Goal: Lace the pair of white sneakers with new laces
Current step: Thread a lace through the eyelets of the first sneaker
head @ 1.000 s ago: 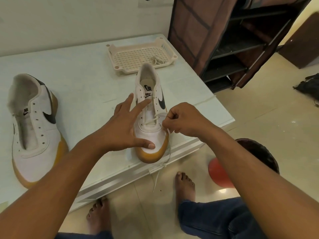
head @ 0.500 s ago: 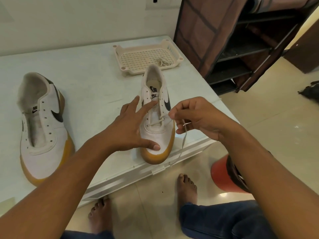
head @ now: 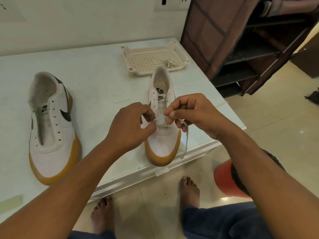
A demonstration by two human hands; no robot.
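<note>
Two white sneakers with tan soles stand on the pale table [head: 96, 80]. The left sneaker [head: 51, 135] has bare eyelets and no lace. Over the right sneaker [head: 162, 144], near the table's front edge, both hands work a white lace [head: 185, 142]. My left hand [head: 131, 128] pinches the lace at the lower eyelets. My right hand [head: 193, 114] pinches the same lace on the other side, and its loose end hangs down past the toe and the table edge. Another coiled lace [head: 170, 63] lies in the cream tray [head: 138, 54].
The perforated cream tray sits at the table's back right. A dark brown shoe rack [head: 241, 40] stands to the right of the table. A red stool [head: 224, 180] is on the tiled floor by my right arm, with bare feet below the table edge.
My left hand left the sneaker's side, where it lay spread, and now pinches the lace. My right hand drew back over the eyelets with the lace end.
</note>
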